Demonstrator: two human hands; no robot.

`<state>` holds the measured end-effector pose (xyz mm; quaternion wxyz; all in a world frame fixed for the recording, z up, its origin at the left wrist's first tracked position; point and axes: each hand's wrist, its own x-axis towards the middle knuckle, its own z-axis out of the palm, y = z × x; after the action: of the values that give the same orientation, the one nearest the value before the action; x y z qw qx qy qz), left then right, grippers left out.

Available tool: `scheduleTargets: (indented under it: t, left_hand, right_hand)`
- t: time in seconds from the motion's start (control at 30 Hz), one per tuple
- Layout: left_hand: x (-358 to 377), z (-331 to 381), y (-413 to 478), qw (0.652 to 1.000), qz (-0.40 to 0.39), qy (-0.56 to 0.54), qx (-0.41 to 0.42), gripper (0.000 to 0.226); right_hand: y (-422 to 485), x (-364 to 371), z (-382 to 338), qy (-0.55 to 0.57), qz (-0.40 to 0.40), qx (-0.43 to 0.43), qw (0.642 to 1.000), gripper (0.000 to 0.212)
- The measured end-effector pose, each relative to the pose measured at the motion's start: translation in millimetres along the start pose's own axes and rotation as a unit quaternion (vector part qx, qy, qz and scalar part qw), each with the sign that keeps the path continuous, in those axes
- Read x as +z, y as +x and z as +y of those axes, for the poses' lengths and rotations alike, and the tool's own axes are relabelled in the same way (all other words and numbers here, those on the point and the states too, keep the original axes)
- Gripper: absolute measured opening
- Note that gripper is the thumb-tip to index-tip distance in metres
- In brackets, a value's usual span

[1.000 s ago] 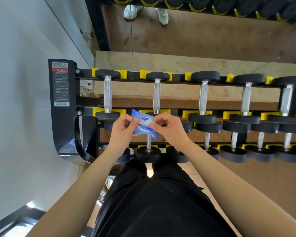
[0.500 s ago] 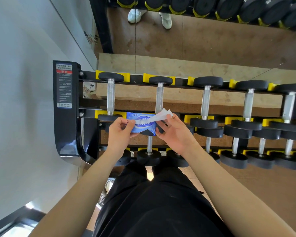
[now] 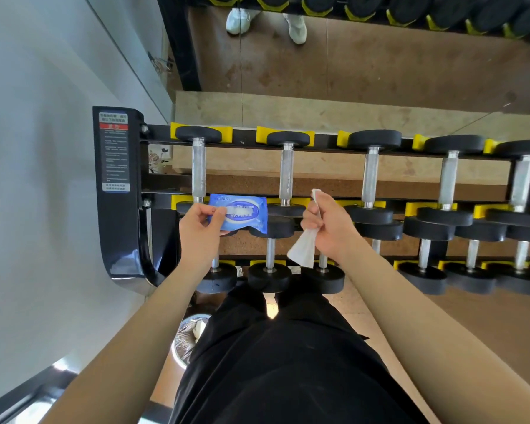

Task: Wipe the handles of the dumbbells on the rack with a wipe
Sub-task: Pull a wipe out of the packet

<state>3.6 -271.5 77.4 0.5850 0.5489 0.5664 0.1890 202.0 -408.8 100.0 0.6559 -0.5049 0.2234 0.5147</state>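
Note:
A black dumbbell rack (image 3: 117, 194) with yellow cradles holds several black dumbbells with silver handles in tiers. The top-left dumbbell handle (image 3: 198, 169) and its neighbour's handle (image 3: 286, 172) are bare. My left hand (image 3: 201, 228) pinches a blue wipe pack (image 3: 242, 215) in front of the middle tier. My right hand (image 3: 328, 224) grips a white wipe (image 3: 303, 249), free of the pack; its end hangs below my fist and a tip sticks out above. Both hands hover in front of the rack, touching no handle.
A white wall runs along the left. A mirror behind the rack reflects the floor, white shoes (image 3: 239, 19) and more dumbbells. A lined waste bin (image 3: 187, 335) stands by my left leg. My black trousers fill the foreground.
My right hand has drawn the wipe fully out of the pack and moved right, away from it. My left hand keeps hold of the pack.

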Motion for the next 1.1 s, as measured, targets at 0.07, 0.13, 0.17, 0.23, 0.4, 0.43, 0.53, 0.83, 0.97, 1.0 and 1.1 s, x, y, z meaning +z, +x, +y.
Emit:
scheduleTargets:
  t: [0.07,0.13,0.17,0.23,0.4,0.43,0.53,0.83,0.97,1.0,1.1]
  left_hand:
    - [1.2,6.5,-3.0,0.999,-0.016,-0.046,-0.009,0.012]
    - [1.7,10.7,-5.6,0.995,-0.042,-0.085,-0.023,0.011]
    - [1.6,10.9,-6.9,0.992,-0.059,-0.105,-0.03,0.011]
    - [0.9,10.1,-9.2,0.984,-0.093,-0.151,-0.036,0.009]
    - [0.5,20.7,-12.6,0.962,-0.101,-0.23,-0.112,0.043]
    - [-1.4,22.4,-12.0,0.957,-0.093,-0.243,-0.127,0.05]
    - [-7.2,21.3,-11.8,0.964,-0.072,-0.236,-0.098,0.023]
    - [-31.1,5.8,-7.7,0.994,0.026,-0.098,0.046,0.055]
    - [-45.7,0.9,-3.6,0.991,0.057,-0.102,0.062,0.058]
    - [-49.2,0.5,-2.9,0.99,0.062,-0.106,0.064,0.058]
    - [-60.5,-0.6,1.3,0.988,0.075,-0.126,0.054,0.053]
  right_hand:
    - [0.2,4.5,0.2,-0.177,0.014,-0.016,0.984,0.025]
    - [-1.2,13.7,3.9,-0.291,0.002,-0.014,0.957,0.037]
    - [-1.6,18.2,7.0,-0.315,-0.017,-0.004,0.949,0.041]
    - [-1.7,25.2,14.7,-0.328,-0.054,0.025,0.943,0.047]
    - [2.2,37.0,26.4,-0.36,-0.043,-0.004,0.932,0.045]
    - [3.0,38.9,28.2,-0.372,-0.039,-0.015,0.927,0.044]
    - [6.0,44.8,34.6,-0.401,-0.033,-0.028,0.915,0.045]
    - [4.0,80.0,57.4,-0.381,-0.094,0.026,0.92,0.034]
    - [2.0,103.7,77.3,-0.456,-0.112,-0.075,0.88,0.024]
    - [3.7,109.4,83.8,-0.479,-0.095,-0.097,0.867,0.019]
    - [12.0,123.3,96.6,-0.509,-0.058,-0.124,0.85,0.015]
